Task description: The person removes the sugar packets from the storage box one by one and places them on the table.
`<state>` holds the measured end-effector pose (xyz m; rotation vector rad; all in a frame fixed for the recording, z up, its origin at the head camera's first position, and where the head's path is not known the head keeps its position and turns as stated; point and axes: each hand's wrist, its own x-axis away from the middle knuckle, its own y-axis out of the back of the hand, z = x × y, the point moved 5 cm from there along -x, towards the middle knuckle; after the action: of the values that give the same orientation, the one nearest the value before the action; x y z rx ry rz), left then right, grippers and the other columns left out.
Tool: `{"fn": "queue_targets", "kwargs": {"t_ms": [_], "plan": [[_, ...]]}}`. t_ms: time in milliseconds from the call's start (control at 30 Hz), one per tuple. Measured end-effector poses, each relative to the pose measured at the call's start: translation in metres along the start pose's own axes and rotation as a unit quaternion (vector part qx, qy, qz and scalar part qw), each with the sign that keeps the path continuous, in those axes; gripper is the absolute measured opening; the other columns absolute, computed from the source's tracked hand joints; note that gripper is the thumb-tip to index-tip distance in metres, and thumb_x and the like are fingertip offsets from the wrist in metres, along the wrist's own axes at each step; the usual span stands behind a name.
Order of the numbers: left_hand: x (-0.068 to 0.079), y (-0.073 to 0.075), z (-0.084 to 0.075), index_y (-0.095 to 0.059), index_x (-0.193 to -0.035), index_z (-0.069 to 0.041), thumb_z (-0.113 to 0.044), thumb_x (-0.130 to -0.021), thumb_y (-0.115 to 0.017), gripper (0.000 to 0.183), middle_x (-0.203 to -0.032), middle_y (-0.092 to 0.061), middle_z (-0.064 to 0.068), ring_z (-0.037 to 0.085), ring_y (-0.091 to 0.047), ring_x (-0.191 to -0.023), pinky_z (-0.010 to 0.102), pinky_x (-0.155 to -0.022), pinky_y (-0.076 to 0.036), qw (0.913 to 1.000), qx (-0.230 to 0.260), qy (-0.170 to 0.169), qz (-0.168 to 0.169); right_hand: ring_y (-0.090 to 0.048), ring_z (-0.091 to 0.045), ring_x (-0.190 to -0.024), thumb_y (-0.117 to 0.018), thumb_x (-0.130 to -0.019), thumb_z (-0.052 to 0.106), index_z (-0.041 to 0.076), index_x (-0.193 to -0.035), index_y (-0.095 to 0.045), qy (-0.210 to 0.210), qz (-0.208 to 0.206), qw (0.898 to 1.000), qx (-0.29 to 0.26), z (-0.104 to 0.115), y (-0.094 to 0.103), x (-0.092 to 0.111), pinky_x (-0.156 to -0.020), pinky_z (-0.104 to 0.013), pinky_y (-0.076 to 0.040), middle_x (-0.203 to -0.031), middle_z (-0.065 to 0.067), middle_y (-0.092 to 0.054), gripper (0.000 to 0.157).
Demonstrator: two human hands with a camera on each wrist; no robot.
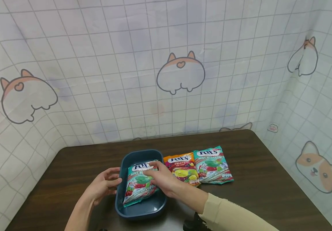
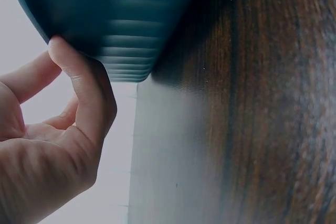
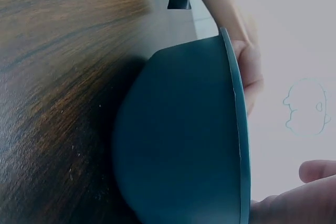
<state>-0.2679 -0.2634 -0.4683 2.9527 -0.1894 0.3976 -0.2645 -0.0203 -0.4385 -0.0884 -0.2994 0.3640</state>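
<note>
We looked down on a dark wooden table point(image 1: 255, 179), where a person's two hands worked at a deep blue tray point(image 1: 154, 205). Inside it lay a green mint candy bag point(image 1: 140, 186), face up and a little slanted, its bottom edge towards us. The right hand point(image 1: 166, 179) gripped the bag's upper right part between thumb and fingers, though some fingertips were hidden from us. The left hand point(image 1: 103, 186) was loosely bent, its fingers resting against the outside of the tray's left rim rather than clutching it. Just right of the tray lay an orange fruit candy bag point(image 1: 183, 168), and against that, a second mint bag point(image 1: 212, 165).

Done well, we judged, this step called for a light steadying touch on the rim, so that the tray did not slide or tip. The bag was best lowered flat and released gently; we thought the slant could waste room, and a hard squeeze could crumple the soft packet.
</note>
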Motion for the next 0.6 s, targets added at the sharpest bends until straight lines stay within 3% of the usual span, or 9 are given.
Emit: {"fn": "queue_targets", "kwargs": {"t_ms": [267, 600], "plan": [[-0.0011, 0.0006, 0.0007, -0.039, -0.149, 0.002, -0.009, -0.102, -0.064, 0.054, -0.125, -0.06, 0.02, 0.026, -0.063, -0.095, 0.039, -0.077, -0.056, 1.0, 0.002, 0.004, -0.006, -0.047, -0.041, -0.133, -0.067, -0.101, 0.017, -0.001, -0.146, -0.044, -0.01, 0.015, 1.0, -0.026, -0.0013, 0.0024, -0.0023, -0.109, -0.05, -0.041, -0.143, -0.022, -0.044, 0.053], [-0.0022, 0.0001, 0.0004, -0.038, -0.149, 0.002, -0.01, -0.101, -0.065, 0.056, -0.125, -0.061, 0.021, 0.025, -0.064, -0.093, 0.039, -0.076, -0.056, 1.0, 0.005, -0.002, 0.002, -0.051, -0.036, -0.126, -0.065, -0.102, 0.02, 0.002, -0.141, -0.053, 0.004, 0.041, 0.999, 0.03, 0.0071, 0.0078, -0.004, -0.107, -0.055, -0.042, -0.141, -0.017, -0.049, 0.044]]}}
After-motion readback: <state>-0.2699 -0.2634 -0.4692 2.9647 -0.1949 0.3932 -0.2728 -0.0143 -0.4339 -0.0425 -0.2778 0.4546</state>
